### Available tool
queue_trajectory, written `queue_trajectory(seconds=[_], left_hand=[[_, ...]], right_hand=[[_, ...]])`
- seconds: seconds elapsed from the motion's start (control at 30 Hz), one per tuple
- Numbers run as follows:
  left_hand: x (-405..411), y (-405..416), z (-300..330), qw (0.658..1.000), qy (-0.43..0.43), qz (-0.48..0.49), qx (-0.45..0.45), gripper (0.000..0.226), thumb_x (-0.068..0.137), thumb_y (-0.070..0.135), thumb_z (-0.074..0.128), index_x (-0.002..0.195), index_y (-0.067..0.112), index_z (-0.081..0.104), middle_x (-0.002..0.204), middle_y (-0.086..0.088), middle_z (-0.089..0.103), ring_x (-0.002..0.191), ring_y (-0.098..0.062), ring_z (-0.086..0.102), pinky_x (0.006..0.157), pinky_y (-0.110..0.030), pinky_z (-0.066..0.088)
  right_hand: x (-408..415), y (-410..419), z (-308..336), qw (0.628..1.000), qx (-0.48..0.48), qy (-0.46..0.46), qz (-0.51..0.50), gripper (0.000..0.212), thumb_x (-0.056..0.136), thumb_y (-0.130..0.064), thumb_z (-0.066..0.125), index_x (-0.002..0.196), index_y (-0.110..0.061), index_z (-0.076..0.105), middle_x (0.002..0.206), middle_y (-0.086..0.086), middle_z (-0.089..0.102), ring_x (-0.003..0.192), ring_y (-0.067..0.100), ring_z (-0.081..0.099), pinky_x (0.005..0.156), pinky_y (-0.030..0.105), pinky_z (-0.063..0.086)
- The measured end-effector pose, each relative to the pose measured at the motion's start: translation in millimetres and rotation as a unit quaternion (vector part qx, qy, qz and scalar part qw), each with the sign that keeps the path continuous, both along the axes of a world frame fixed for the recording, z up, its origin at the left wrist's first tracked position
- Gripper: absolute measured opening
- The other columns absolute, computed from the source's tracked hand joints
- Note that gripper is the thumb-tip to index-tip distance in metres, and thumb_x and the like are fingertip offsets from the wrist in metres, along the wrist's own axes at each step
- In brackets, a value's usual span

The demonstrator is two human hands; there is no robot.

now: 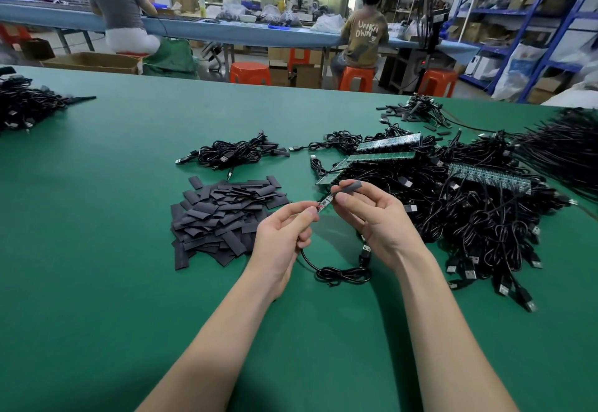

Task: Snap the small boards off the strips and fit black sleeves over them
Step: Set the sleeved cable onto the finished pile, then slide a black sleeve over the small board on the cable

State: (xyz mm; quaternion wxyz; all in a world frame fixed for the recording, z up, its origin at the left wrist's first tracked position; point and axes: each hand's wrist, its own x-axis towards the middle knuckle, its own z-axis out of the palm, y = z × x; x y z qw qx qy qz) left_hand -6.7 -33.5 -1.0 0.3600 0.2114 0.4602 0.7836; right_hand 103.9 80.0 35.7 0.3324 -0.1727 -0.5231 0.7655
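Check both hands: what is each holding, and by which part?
The left hand pinches the small board at its cable end. The right hand pinches a black sleeve near its lower end, by the board's free end.

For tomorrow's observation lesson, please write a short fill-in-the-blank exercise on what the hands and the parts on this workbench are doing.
1. The right hand pinches a black ____ above the table.
2. The left hand holds the small board, whose cable hangs down to the ____ mat.
3. The pile of loose sleeves lies to the ____ of both hands.

Missing words: sleeve; green; left
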Motion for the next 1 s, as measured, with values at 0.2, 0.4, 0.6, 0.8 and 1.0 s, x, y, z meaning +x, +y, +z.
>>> queue_trajectory(seconds=[0.2,0.4,0.6,0.8,1.0], left_hand=[[0,0,0,1.0,-0.001,-0.009,0.003,0.01,0.095,0.001,0.063,0.099,0.003,0.072,0.073,0.0,0.066,0.056,-0.008,0.04,0.051,-0.016,0.034],[-4,-2,-1,0.998,0.003,-0.058,0.019,0.015,0.094,0.001,0.063,0.093,0.007,0.076,0.076,-0.002,0.065,0.057,-0.008,0.042,0.052,-0.016,0.036],[-5,-3,-2,0.996,0.005,-0.087,0.02,0.019,0.092,0.001,0.064,0.088,0.009,0.08,0.074,-0.002,0.066,0.056,-0.006,0.044,0.051,-0.015,0.037],[-7,-4,-1,0.995,-0.008,-0.101,0.016,0.016,0.089,0.006,0.067,0.086,0.011,0.082,0.074,0.0,0.066,0.056,-0.005,0.045,0.051,-0.015,0.038],[-6,-3,-1,0.996,-0.007,-0.093,0.008,0.02,0.093,0.001,0.064,0.086,0.008,0.081,0.074,-0.002,0.065,0.056,-0.006,0.044,0.051,-0.015,0.038]], right_hand=[[-1,0,-1,1.0,0.007,-0.007,-0.013,0.018,0.07,-0.007,0.081,0.086,-0.015,0.079,0.1,0.011,0.077,0.091,0.015,0.072,0.081,0.023,0.057],[11,6,5,0.996,-0.068,-0.05,0.04,0.018,0.071,-0.005,0.076,0.089,-0.01,0.078,0.101,0.01,0.077,0.086,0.015,0.074,0.074,0.018,0.057],[19,8,7,0.996,-0.048,-0.047,0.062,0.02,0.072,-0.004,0.074,0.09,-0.012,0.077,0.1,0.008,0.077,0.089,0.013,0.074,0.075,0.018,0.057],[21,8,7,0.996,0.02,-0.044,0.081,0.019,0.074,-0.006,0.074,0.087,-0.019,0.081,0.101,0.006,0.078,0.094,0.012,0.073,0.08,0.02,0.057],[25,11,7,0.993,0.03,-0.072,0.092,0.019,0.072,-0.008,0.078,0.088,-0.018,0.081,0.096,0.006,0.077,0.09,0.013,0.073,0.08,0.021,0.057]])
